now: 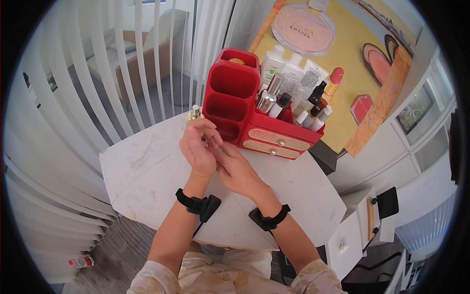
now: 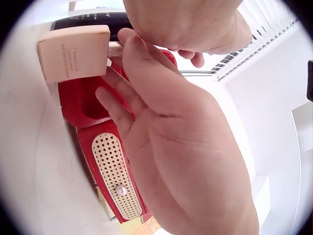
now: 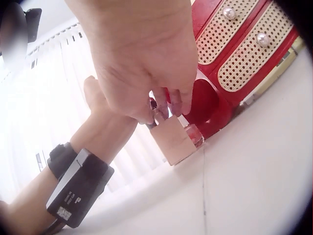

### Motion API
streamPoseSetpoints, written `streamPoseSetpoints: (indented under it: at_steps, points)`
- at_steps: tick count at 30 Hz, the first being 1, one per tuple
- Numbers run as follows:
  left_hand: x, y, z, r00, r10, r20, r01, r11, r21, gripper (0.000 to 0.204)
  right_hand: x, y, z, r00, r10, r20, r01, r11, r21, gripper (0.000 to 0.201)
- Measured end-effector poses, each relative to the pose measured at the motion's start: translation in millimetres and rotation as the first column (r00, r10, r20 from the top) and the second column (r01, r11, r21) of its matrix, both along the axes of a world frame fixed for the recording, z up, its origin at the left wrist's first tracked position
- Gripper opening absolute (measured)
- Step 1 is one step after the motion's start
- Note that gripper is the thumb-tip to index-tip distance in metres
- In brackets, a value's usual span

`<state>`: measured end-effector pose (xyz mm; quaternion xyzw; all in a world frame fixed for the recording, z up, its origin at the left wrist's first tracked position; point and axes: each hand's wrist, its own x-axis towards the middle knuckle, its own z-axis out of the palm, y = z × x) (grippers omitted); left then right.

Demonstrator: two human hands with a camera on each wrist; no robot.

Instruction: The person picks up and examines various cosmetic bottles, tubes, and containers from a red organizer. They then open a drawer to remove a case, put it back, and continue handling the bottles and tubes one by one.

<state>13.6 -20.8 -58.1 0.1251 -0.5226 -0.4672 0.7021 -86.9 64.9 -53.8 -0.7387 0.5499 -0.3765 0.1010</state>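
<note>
My left hand (image 1: 197,152) is raised over the table, palm turned up and fingers loosely bent. Against its heel lie the extended fingers of my right hand (image 1: 240,171), partly hidden behind it. Just beyond the left hand stands a bottle (image 1: 195,112) with a silver spray top and golden glass. A beige square bottle (image 3: 172,139) shows in the right wrist view; the right fingertips overlap its silver neck there. The left wrist view also has this beige bottle (image 2: 73,55), with fine print on its face and a dark lettered object (image 2: 90,20) behind it.
A red organizer (image 1: 232,81) with open compartments and two woven-front drawers (image 1: 279,139) stands on the marble-look table (image 1: 142,166). Several cosmetic bottles (image 1: 293,73) fill its right side. Vertical blinds (image 1: 117,63) hang at the left, and a painted panel (image 1: 342,108) leans behind.
</note>
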Motion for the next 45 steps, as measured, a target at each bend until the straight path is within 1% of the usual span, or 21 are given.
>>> streamPoseSetpoints:
  at_steps: [2,5,8,11,14,17,20,21,23,24,27,28,31,32,35,38,40,41,43,45]
  points:
    - [0,-1,-2,1.0,0.0,0.011,0.0,1.0,-0.008,0.058,-1,5,-2,0.998,-0.041,0.055,0.043,0.999,-0.025,0.043]
    - [-1,0,-1,1.0,-0.009,0.02,0.009,1.0,0.004,0.057,-10,13,-6,0.993,-0.1,0.059,0.103,0.994,-0.038,0.035]
    - [-2,0,-1,0.999,-0.023,0.029,0.023,1.0,0.008,0.056,-19,23,-1,0.983,-0.115,0.14,0.106,0.992,0.071,0.031]
    - [-4,1,0,0.998,-0.047,0.042,0.047,0.999,0.011,0.056,-24,28,-4,0.967,-0.126,0.223,0.115,0.991,0.064,0.032]
    - [-5,1,1,0.996,-0.058,0.062,0.057,0.998,0.014,0.057,-25,28,-11,0.972,-0.157,0.172,0.157,0.988,0.015,0.034]
    - [-6,1,1,0.995,-0.074,0.073,0.072,0.997,0.029,0.057,-29,29,-21,0.969,-0.209,0.135,0.197,0.976,0.095,0.036]
    - [-8,-1,1,0.987,-0.14,0.079,0.134,0.989,0.068,0.051,-34,33,-11,0.891,-0.278,0.36,0.201,0.951,0.236,0.04]
    - [-10,-1,2,0.982,-0.169,0.08,0.162,0.983,0.086,0.048,-38,33,-10,0.837,-0.258,0.482,0.166,0.96,0.226,0.04]
    - [-15,-1,4,0.97,-0.199,0.136,0.179,0.973,0.146,0.043,-47,30,-4,0.685,-0.209,0.698,0.103,0.976,0.19,0.042]
    - [-18,-1,5,0.963,-0.216,0.164,0.187,0.967,0.176,0.041,-51,32,4,0.643,-0.188,0.742,0.074,0.98,0.183,0.044]
    - [-23,-1,5,0.907,-0.33,0.262,0.266,0.931,0.249,0.038,-57,33,21,0.586,-0.167,0.793,0.089,0.986,0.142,0.044]
    - [-23,-1,6,0.868,-0.4,0.294,0.318,0.903,0.287,0.037,-59,32,21,0.589,-0.158,0.792,0.097,0.988,0.124,0.044]
    - [-25,8,11,0.782,-0.515,0.35,0.402,0.847,0.348,0.03,-65,27,15,0.579,-0.12,0.806,0.103,0.992,0.074,0.044]
    - [-27,8,5,0.756,-0.554,0.349,0.442,0.825,0.354,0.026,-66,26,14,0.583,-0.119,0.804,0.106,0.992,0.07,0.044]
    - [-29,12,4,0.743,-0.564,0.36,0.461,0.821,0.336,0.023,-67,26,10,0.593,-0.118,0.797,0.112,0.992,0.064,0.043]
    - [-29,8,0,0.745,-0.558,0.365,0.448,0.824,0.346,0.021,-69,26,7,0.599,-0.114,0.792,0.111,0.992,0.059,0.041]
    - [-31,9,-2,0.786,-0.549,0.285,0.443,0.821,0.359,0.023,-69,28,5,0.598,-0.113,0.794,0.109,0.992,0.059,0.042]
    - [-32,10,-1,0.804,-0.542,0.244,0.442,0.82,0.364,0.023,-69,30,5,0.578,-0.11,0.809,0.087,0.994,0.073,0.042]
    - [-31,8,2,0.801,-0.536,0.266,0.424,0.822,0.381,0.025,-67,35,6,0.539,-0.102,0.836,0.039,0.995,0.096,0.042]
    - [-30,7,1,0.8,-0.527,0.288,0.404,0.827,0.391,0.027,-69,40,1,0.551,-0.095,0.829,-0.02,0.992,0.127,0.042]
